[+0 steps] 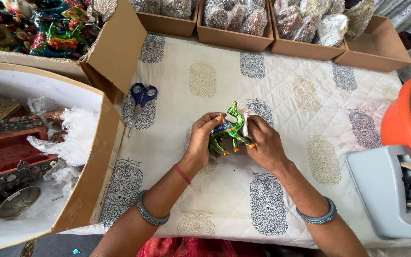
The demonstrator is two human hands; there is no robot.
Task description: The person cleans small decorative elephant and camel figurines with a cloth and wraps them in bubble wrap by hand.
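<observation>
A green painted camel figurine (229, 128) is gripped above a quilted printed cloth (300, 157), the left hand (201, 140) closed around its body, the right hand (265, 143) pinching its front. Blue-handled scissors (140, 102) are seen beyond, then cardboard boxes (234, 40).

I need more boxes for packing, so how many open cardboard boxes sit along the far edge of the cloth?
4: one left of centre, one at centre, one right of it, one far right. Others may lie beyond the frame.

Handicraft packing workshop: boxed figurines (58, 28), tape dispenser (391, 190)
</observation>
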